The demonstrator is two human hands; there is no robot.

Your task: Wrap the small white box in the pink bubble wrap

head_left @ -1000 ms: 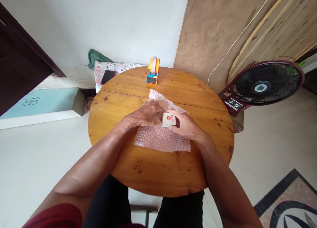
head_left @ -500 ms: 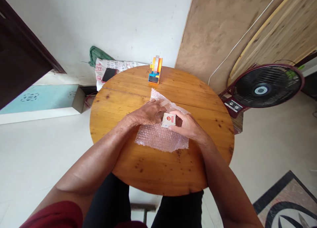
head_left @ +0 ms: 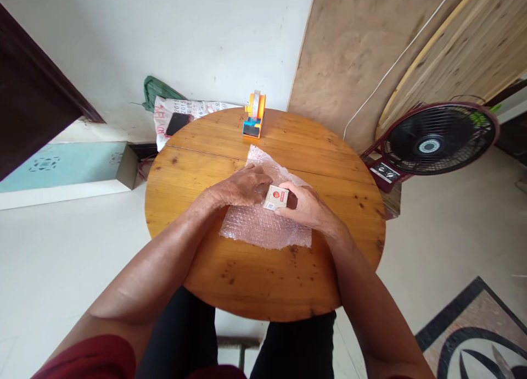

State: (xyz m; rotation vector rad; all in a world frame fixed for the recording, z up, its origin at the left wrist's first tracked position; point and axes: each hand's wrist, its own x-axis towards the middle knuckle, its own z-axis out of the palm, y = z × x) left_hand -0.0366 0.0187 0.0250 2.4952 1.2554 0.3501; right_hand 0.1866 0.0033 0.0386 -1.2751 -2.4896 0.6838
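A sheet of bubble wrap [head_left: 263, 228] lies in the middle of a round wooden table [head_left: 230, 269]. My right hand [head_left: 307, 206] grips a small white box with a red mark [head_left: 275, 197] and holds it on the wrap. My left hand [head_left: 241, 185] rests on the wrap just left of the box, fingers curled against the wrap's far part and touching the box's side.
An orange and blue tape dispenser [head_left: 253, 115] stands at the table's far edge. A dark phone [head_left: 178, 123] lies on a printed sack behind the table. A floor fan [head_left: 434, 140] stands to the right. Wooden boards lean on the wall.
My right hand has shifted the box slightly left, closer to my left hand. Little else differs apart from small camera motion.
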